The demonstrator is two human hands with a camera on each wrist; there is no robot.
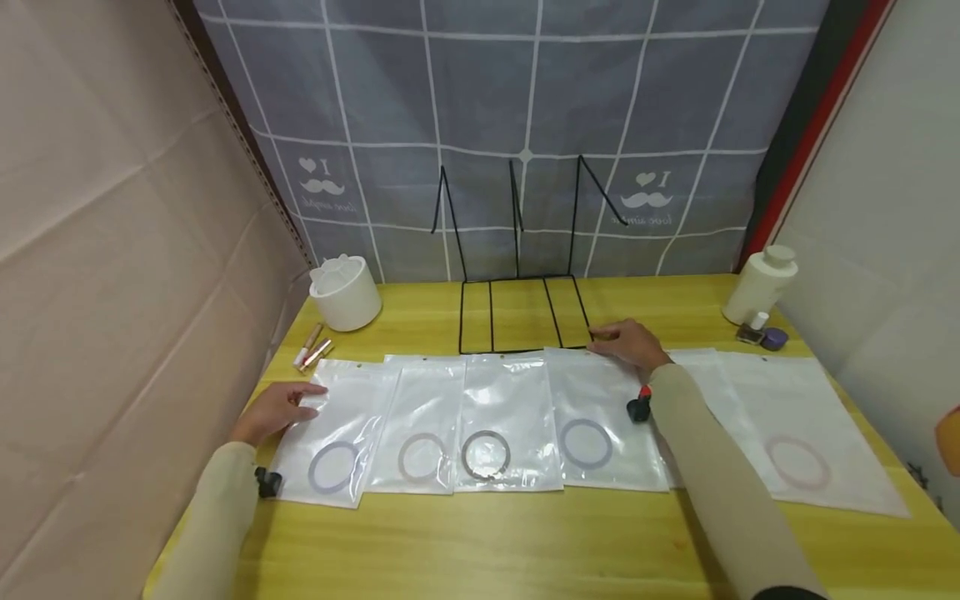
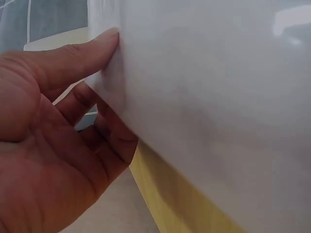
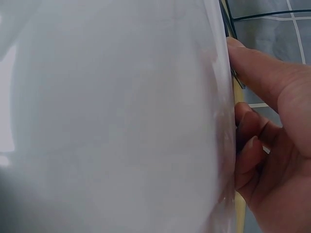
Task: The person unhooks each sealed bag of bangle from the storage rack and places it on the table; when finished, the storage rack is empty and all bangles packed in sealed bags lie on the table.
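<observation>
Several white translucent plastic bags lie in an overlapping row on the table, most showing a coloured ring near the bottom. At the leftmost bag (image 1: 337, 417), my left hand (image 1: 273, 408) pinches the edge, thumb on top and fingers underneath in the left wrist view. My right hand (image 1: 630, 343) is at the top edge of another bag (image 1: 600, 400), beside the front corner of a black wire rack (image 1: 517, 278). In the right wrist view, the thumb (image 3: 262, 68) and curled fingers meet the bag's edge; whether they grip bag or rack is hidden.
At the back left stands a white pot (image 1: 348, 296), with slim cosmetic tubes (image 1: 317, 354) before it. A white bottle (image 1: 759, 283) and small jars (image 1: 772, 337) sit at the back right. A grey gridded cloth (image 1: 487, 100) hangs behind the wooden table (image 1: 480, 542).
</observation>
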